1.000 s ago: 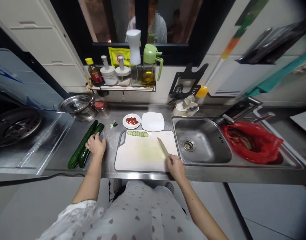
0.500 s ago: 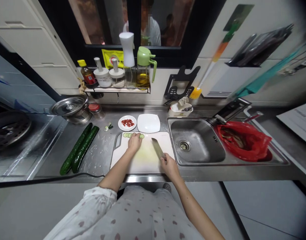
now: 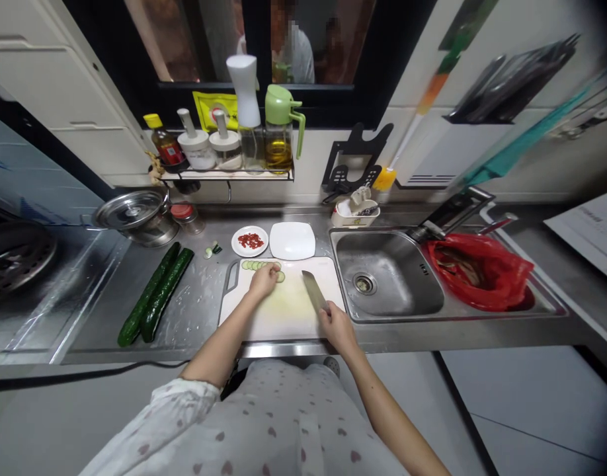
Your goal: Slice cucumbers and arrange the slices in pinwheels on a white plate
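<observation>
My right hand [image 3: 338,327] grips a kitchen knife [image 3: 313,289] by its handle, the blade pointing away over the right part of the white cutting board [image 3: 288,324]. On the left part of the board, my left hand [image 3: 264,281] has its fingers curled together, with a cucumber slice [image 3: 280,276] at the fingertips. A row of overlapping cucumber slices [image 3: 252,265] lies along the board's far edge, partly hidden by that hand. Behind the board stand a small plate of chopped red pieces [image 3: 250,241] and a white square plate [image 3: 292,240].
Two whole cucumbers [image 3: 159,291] lie left of the board, near small cucumber ends [image 3: 213,249]. A lidded steel pot [image 3: 139,215] and red-lidded jar [image 3: 187,218] stand behind. At right are the sink [image 3: 393,281] and a red plastic bag [image 3: 482,277]. Condiments fill a wall shelf [image 3: 224,175].
My left hand has shifted slightly left and uncovered more of the slice row; one slice now sits nearer me, off the row. My right hand keeps the knife in nearly the same place.
</observation>
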Demonstrator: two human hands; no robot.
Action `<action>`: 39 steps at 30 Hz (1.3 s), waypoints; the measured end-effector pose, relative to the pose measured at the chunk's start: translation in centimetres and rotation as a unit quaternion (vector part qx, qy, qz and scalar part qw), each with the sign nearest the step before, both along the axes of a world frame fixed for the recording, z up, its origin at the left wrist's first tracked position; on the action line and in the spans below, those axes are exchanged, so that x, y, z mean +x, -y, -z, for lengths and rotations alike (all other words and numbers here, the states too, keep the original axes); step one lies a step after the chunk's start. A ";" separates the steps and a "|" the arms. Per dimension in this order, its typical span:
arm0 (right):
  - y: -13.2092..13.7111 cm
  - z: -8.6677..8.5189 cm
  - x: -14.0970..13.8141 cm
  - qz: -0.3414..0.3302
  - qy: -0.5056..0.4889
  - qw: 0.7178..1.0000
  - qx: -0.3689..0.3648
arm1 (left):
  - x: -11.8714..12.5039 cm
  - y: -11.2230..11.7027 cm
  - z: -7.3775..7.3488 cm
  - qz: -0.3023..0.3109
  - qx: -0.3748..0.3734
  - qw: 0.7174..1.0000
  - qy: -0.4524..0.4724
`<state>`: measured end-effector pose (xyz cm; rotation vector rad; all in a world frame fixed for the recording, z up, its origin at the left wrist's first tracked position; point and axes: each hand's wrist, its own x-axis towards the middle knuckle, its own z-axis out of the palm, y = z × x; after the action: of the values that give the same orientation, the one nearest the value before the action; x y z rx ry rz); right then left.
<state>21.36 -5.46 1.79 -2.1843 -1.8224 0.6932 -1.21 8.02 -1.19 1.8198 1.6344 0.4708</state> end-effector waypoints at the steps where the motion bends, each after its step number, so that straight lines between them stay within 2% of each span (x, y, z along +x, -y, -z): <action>1: 0.0 -0.1 -0.1 -0.001 0.001 1.000 0.000 | -0.7 0.2 -0.1 0.024 -0.012 1.000 0.015; 6: -0.2 -0.2 -0.6 -0.015 -0.011 1.000 -0.002 | -3.3 1.2 -0.5 0.179 -0.047 0.983 -0.005; 10: -0.2 -0.3 -1.1 -0.027 -0.008 1.000 -0.012 | -3.4 1.7 -0.8 0.228 0.012 0.972 -0.054; 12: -0.1 -0.4 -1.4 -0.036 0.007 0.999 -0.017 | -3.3 2.2 -0.8 0.213 0.042 0.974 -0.067; 14: 0.0 -0.7 -1.5 -0.057 0.024 0.998 -0.026 | -3.3 3.0 -0.7 0.164 0.054 0.982 -0.079; 16: 0.2 -1.0 -1.6 -0.084 0.041 0.995 -0.045 | -3.4 4.1 -0.3 0.108 0.048 0.988 -0.095; 19: 0.6 -1.6 -1.9 -0.141 0.060 0.985 -0.077 | -3.7 5.7 0.4 0.070 0.042 0.991 -0.102; 23: 0.6 -2.6 -2.8 -0.211 0.075 0.971 -0.089 | -3.8 6.6 1.3 0.050 0.055 0.995 -0.062; 29: 0.2 -3.8 -4.3 -0.243 0.098 0.958 -0.114 | -4.1 6.5 2.1 0.008 0.065 0.998 -0.006; 39: 0.4 -3.0 -5.1 -0.251 0.114 0.952 -0.132 | -4.1 6.5 2.6 -0.005 0.079 0.997 0.011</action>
<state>16.23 -5.84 4.84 -2.0263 -2.5888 0.8483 -5.32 1.51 -3.77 1.9140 1.6326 0.6393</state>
